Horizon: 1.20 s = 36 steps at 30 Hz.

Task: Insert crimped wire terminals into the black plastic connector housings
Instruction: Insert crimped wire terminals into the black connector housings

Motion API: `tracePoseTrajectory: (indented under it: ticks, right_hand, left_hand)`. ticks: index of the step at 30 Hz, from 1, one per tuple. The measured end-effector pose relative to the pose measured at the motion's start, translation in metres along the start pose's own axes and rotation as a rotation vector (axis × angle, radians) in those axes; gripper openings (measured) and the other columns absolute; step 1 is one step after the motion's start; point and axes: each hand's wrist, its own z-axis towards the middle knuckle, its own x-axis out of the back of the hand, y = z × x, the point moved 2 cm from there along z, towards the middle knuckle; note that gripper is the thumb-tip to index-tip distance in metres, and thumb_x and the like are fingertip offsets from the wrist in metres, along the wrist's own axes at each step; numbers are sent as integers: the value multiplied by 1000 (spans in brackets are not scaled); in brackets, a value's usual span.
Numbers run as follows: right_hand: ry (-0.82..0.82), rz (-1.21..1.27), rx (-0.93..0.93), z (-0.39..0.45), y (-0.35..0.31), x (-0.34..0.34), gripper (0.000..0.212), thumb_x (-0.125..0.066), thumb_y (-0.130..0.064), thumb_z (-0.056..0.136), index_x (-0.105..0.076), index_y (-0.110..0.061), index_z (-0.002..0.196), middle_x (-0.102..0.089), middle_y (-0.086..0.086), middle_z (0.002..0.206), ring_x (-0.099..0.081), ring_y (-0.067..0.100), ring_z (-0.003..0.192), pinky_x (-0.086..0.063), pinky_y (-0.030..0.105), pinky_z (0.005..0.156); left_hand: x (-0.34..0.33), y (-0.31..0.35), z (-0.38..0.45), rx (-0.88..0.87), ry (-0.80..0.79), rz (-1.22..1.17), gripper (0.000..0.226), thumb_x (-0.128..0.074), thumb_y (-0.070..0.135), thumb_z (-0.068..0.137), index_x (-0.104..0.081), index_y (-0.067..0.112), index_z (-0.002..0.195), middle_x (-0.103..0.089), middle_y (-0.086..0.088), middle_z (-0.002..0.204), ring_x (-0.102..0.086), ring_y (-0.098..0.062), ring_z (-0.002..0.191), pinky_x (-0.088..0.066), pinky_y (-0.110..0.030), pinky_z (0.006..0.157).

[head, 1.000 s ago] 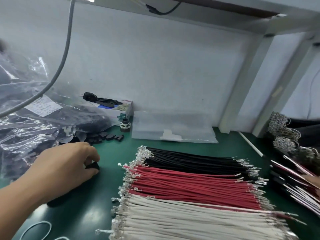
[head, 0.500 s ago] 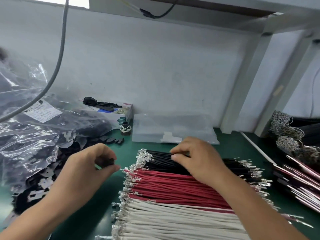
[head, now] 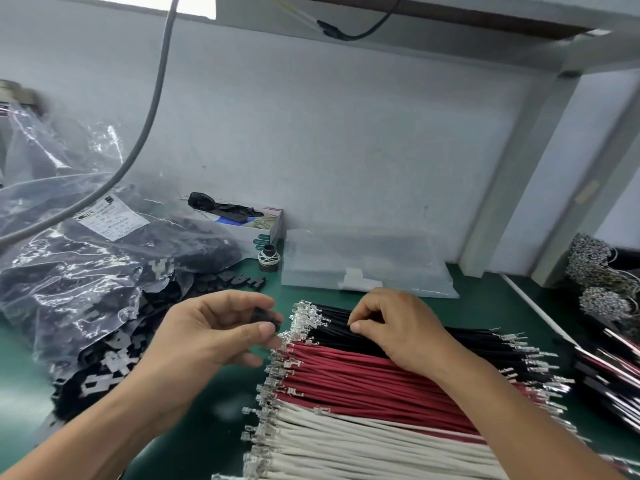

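Left hand [head: 211, 336] pinches a black connector housing [head: 265, 317] between thumb and curled fingers, just left of the black wires [head: 408, 341]; its shape is blurred. Right hand [head: 398, 327] rests on those wires, fingertips curled pinching among them; which wire cannot be told. Red wires [head: 363, 379] and white wires [head: 346, 441] lie nearer. Far left, a clear bag [head: 86, 265] holds black housings, spilling some. A white box [head: 249, 226] behind holds dark items, indistinct.

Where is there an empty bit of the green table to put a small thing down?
Bare green mat shows between the bag of black housings and the terminal ends of the white wires, below the left hand. A thinner strip runs between the flat clear bag and the black wires. The right side is crowded with wire bundles.
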Motion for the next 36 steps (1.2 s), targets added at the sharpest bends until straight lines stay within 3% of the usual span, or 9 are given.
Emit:
tracePoseTrajectory:
  ticks: [4, 10, 13, 15, 18, 21, 28, 36]
  right_hand:
    - [43, -86, 39, 2, -2, 3, 11, -57, -34, 99, -58, -39, 89, -61, -19, 93, -58, 4, 87, -47, 28, 76]
    - [380, -55, 163, -4, -8, 47, 23, -48, -24, 103, -69, -27, 112, -59, -15, 94, -56, 7, 84, -44, 24, 70]
    - [640, -194, 337, -22, -28, 74, 19, -56, -23, 102, -73, -21, 110, -58, -11, 89, -52, 6, 76, -39, 21, 61]
    - [719, -300, 436, -41, -41, 77, 13, -65, -23, 97, -75, -19, 104, -59, -7, 85, -51, 9, 70, -40, 22, 57]
    - [724, -309, 507, -71, -48, 48, 5, -74, -14, 91, -78, -13, 94, -60, -2, 79, -50, 12, 62, -44, 24, 49]
    - [711, -163, 500, -88, -45, 22, 13, -70, -20, 94, -79, -13, 88, -63, -2, 79, -57, 15, 63, -48, 30, 49]
    - [675, -69, 447, -91, -42, 16, 13, -69, -21, 94, -79, -14, 89, -64, -6, 83, -61, 13, 70, -51, 30, 56]
    - [561, -78, 431, -89, -39, 13, 20, -59, -27, 99, -75, -19, 91, -60, -9, 83, -59, 14, 71, -50, 32, 54]
  left_hand:
    - [0, 0, 0, 14, 14, 15, 30, -85, 15, 60, -80, 13, 89, -79, -17, 97, -78, -33, 81, -61, -27, 54]
    - [-4, 2, -3, 8, 19, 13, 30, -85, 13, 61, -81, 13, 90, -78, -20, 95, -78, -31, 78, -59, -26, 54]
    - [-6, 4, -5, -5, 36, 7, 34, -84, 11, 61, -82, 16, 95, -79, -18, 94, -78, -31, 78, -60, -27, 57]
    - [-8, 7, -7, -13, 23, 4, 32, -85, 12, 60, -83, 14, 92, -79, -19, 92, -78, -31, 80, -61, -26, 59]
    - [-14, 11, -12, -25, -29, 14, 32, -87, 15, 58, -84, 12, 90, -79, -19, 90, -78, -30, 79, -62, -27, 62]
    - [-20, 12, -17, -23, -81, 60, 29, -86, 11, 62, -83, 14, 90, -79, -19, 86, -78, -29, 75, -61, -26, 60]
    - [-31, 10, -24, -12, -123, 110, 31, -87, 13, 58, -84, 15, 88, -78, -19, 79, -74, -19, 61, -59, -22, 57]
    - [-31, 6, -24, -12, -129, 120, 29, -87, 9, 60, -84, 12, 89, -78, -19, 82, -74, -21, 63, -60, -23, 60]
